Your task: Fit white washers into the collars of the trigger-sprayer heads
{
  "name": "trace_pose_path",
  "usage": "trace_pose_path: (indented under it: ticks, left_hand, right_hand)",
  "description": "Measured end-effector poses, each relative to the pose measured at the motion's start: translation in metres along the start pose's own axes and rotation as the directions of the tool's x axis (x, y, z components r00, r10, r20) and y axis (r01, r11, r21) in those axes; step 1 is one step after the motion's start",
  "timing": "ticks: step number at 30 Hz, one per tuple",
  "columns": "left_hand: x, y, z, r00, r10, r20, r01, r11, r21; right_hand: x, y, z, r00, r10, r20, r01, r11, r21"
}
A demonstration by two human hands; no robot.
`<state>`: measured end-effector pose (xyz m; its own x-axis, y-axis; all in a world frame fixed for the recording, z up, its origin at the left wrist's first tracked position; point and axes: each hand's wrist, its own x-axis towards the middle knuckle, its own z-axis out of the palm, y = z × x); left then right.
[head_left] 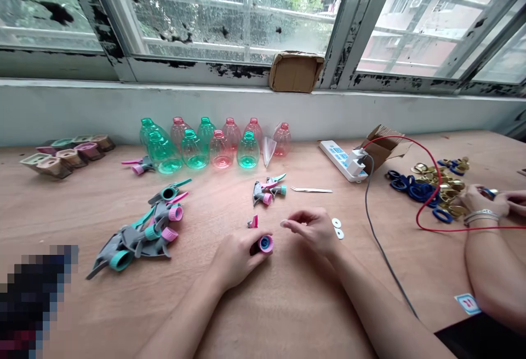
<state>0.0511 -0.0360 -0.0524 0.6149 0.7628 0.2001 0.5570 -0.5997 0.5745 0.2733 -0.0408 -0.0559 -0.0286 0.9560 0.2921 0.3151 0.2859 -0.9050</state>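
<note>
My left hand is closed around a spray trigger head, its pink collar turned toward me and a blue inside showing. Between the thumb and fingertips of my right hand is a small white washer, held just right of the collar and apart from it. Two more white washers lie on the table beside that hand. Beyond my hands sit a small group of grey spray heads with pink and teal parts and a pair of tweezers.
A pile of spray heads lies left. Green and pink bottles stand along the wall. At right are a power strip, a red cable, blue rings, gold pieces and another person's hand.
</note>
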Motion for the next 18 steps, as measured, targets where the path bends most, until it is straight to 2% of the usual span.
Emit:
trace_pose_path:
  ticks: [5,10,18]
  left_hand:
    - [0.001,0.003,-0.001,1.0,0.013,0.006,-0.013,0.999,-0.053]
    - [0.001,0.004,-0.001,1.0,0.016,0.004,-0.015,0.999,-0.045]
    - [0.0,0.005,-0.001,1.0,0.02,-0.002,-0.02,0.999,-0.04]
  right_hand:
    - [-0.007,-0.012,0.02,0.982,-0.043,0.185,0.034,0.998,0.053]
    - [-0.012,-0.01,0.035,0.979,0.001,0.202,-0.011,0.999,0.047]
    - [-0.013,-0.007,0.035,0.974,0.018,0.224,-0.034,0.997,0.065]
